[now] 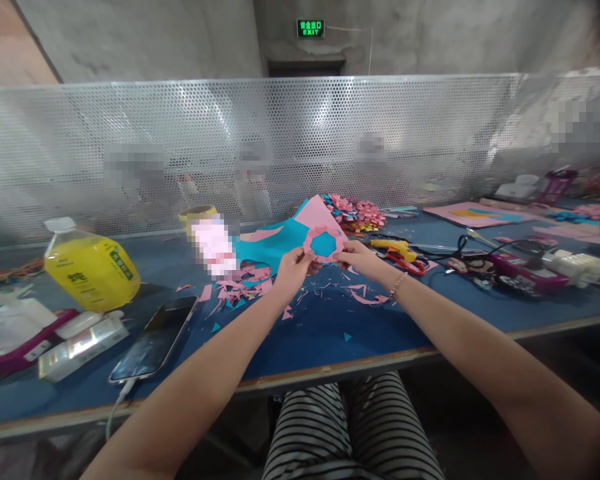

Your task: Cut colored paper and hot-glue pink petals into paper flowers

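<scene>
Pink paper ring (324, 230) pinched at opposite sides by both hands (295, 263); forearms (245, 330) stretched forward, angled inward.

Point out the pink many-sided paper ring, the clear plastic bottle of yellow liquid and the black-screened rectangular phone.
Pink paper ring (339, 241): head view, right part of rim.
Clear plastic bottle (97, 269): head view, middle of body.
Rectangular phone (155, 339): head view, middle of screen.

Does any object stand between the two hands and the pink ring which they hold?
Nothing visible does. The left hand and the right hand both grip the pink ring directly, one at each side. The loose paper scraps lie on the table, not in between.
</scene>
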`<state>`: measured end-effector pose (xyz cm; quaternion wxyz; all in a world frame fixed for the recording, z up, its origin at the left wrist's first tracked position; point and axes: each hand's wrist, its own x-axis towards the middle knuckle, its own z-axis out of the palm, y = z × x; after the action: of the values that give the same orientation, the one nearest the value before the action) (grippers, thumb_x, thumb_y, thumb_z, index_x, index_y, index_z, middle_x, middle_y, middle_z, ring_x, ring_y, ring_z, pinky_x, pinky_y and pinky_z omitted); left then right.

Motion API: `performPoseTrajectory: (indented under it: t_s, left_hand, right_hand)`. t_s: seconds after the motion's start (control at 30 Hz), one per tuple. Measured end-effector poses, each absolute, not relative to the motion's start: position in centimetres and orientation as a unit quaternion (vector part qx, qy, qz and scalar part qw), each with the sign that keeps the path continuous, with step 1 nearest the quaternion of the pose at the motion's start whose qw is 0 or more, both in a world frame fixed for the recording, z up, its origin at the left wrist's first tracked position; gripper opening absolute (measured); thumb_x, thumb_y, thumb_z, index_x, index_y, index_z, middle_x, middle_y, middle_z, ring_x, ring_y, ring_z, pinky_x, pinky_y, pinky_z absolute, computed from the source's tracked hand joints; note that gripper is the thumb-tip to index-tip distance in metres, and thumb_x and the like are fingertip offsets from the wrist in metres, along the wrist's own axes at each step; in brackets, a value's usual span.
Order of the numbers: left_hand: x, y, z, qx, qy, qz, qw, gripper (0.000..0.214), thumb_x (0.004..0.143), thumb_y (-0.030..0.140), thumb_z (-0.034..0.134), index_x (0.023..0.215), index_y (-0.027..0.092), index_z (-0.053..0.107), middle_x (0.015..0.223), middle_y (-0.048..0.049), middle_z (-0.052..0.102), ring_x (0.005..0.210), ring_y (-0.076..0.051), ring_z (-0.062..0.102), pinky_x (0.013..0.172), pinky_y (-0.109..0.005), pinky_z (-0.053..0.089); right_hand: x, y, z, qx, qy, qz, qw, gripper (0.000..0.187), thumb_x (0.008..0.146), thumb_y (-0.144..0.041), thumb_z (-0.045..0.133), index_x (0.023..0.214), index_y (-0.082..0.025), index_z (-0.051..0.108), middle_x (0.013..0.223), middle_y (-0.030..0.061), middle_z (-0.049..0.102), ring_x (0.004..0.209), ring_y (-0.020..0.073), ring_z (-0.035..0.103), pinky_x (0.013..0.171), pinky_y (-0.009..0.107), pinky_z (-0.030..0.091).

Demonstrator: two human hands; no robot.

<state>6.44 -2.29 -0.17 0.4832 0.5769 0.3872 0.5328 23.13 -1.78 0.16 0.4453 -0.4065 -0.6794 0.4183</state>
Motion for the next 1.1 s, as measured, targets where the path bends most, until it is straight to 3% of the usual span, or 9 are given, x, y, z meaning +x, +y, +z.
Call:
performPoseTrajectory:
  t_s: [0.23, 0.53, 0.83, 0.97, 1.1]
  left_hand:
    - [6.3, -2.6, 0.0, 0.565, 0.372, 0.523, 0.519, 0.035, 0.060, 0.046, 0.067, 0.066, 0.015, 0.053, 0.056, 0.0008, 0.057, 0.060, -0.016, 0.061, 0.055, -0.026, 0.048]
    - [6.4, -2.8, 0.1, 0.567, 0.354, 0.508, 0.544, 0.037, 0.060, 0.046, 0.069, 0.067, 0.014, 0.053, 0.056, 0.0004, 0.058, 0.053, -0.013, 0.059, 0.052, -0.024, 0.047]
    - [6.2, -3.0, 0.5, 0.526, 0.334, 0.513, 0.590, 0.033, 0.055, 0.040, 0.071, 0.069, 0.014, 0.057, 0.056, -0.0006, 0.060, 0.051, -0.014, 0.059, 0.051, -0.025, 0.047]
    - [6.1, -3.0, 0.7, 0.494, 0.307, 0.500, 0.641, 0.038, 0.058, 0.048, 0.067, 0.071, 0.013, 0.059, 0.067, -0.0070, 0.066, 0.053, -0.016, 0.061, 0.050, -0.027, 0.048]
    - [6.1, -3.0, 0.6, 0.505, 0.327, 0.503, 0.620, 0.029, 0.059, 0.036, 0.070, 0.076, 0.013, 0.062, 0.081, -0.0095, 0.069, 0.054, -0.013, 0.060, 0.052, -0.025, 0.048]
  right_hand:
    - [23.6, -1.2, -0.7, -0.374, -0.663, 0.497, 0.416, 0.028, 0.065, -0.044, 0.057, 0.067, -0.016, 0.052, 0.055, -0.0012, 0.054, 0.049, 0.0097, 0.049, 0.048, 0.024, 0.039]
    - [23.5, -1.1, -0.5, -0.377, -0.655, 0.488, 0.436, 0.020, 0.060, -0.034, 0.059, 0.058, -0.016, 0.053, 0.049, -0.0021, 0.052, 0.045, 0.0085, 0.047, 0.048, 0.023, 0.038]
    - [23.4, -1.5, -0.2, -0.377, -0.647, 0.515, 0.418, 0.025, 0.059, -0.036, 0.062, 0.050, -0.015, 0.051, 0.045, -0.0015, 0.050, 0.042, 0.0074, 0.043, 0.045, 0.022, 0.033]
    - [23.4, -1.7, 0.2, -0.367, -0.587, 0.569, 0.444, 0.018, 0.057, -0.030, 0.060, 0.054, -0.017, 0.048, 0.042, -0.0031, 0.046, 0.040, 0.0084, 0.040, 0.043, 0.023, 0.032]
    - [23.9, -1.6, 0.5, -0.358, -0.516, 0.640, 0.442, 0.012, 0.062, -0.026, 0.050, 0.057, -0.019, 0.042, 0.042, -0.0028, 0.044, 0.041, 0.0094, 0.040, 0.044, 0.023, 0.034]
